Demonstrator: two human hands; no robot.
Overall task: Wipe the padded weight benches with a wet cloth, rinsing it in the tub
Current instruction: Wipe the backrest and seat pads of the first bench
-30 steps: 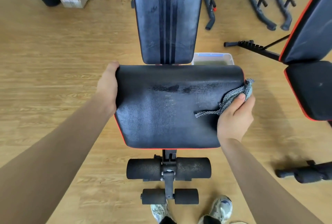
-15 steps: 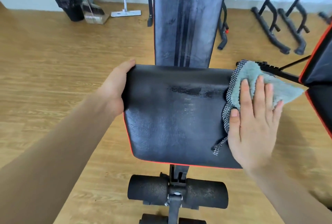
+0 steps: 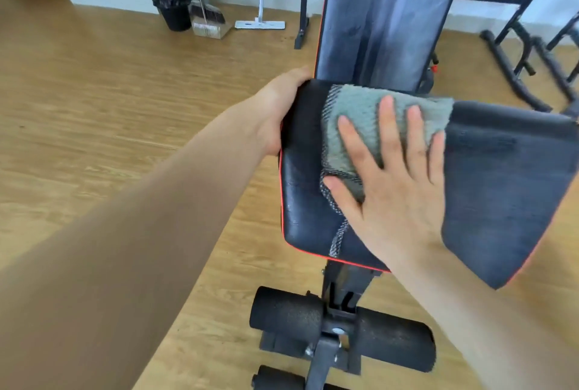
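Since 0.5 s ago the cloth (image 3: 360, 114) + right hand (image 3: 398, 198) have slid from the right edge of the seat pad (image 3: 501, 186) to its left half, up by the far edge. View has swung left too.

Right hand lies flat on the cloth, fingers straight & spread, heel of palm on the pad: grip apart, pressing, not clutching. Cloth shows its grey-green fluffy side up, w/ a checked hem trailing toward the pad's near edge.

Left hand (image 3: 275, 111) wraps the pad's far-left corner, thumb on top, fingers hidden under the edge: grip clamped on the seat pad.

Pad is black w/ red piping; its right part is blurred. Backrest (image 3: 385, 20) rises just behind it, dull streaks on the surface. Foam rollers (image 3: 285, 314) sit on the frame below the pad's near end.

Wood floor (image 3: 94, 92) all round. By the far wall: black bin (image 3: 170, 4), broom & dustpan (image 3: 210, 24) just beside it, flat mop (image 3: 260, 24) next along. Black rack frames (image 3: 513, 54) at far right.
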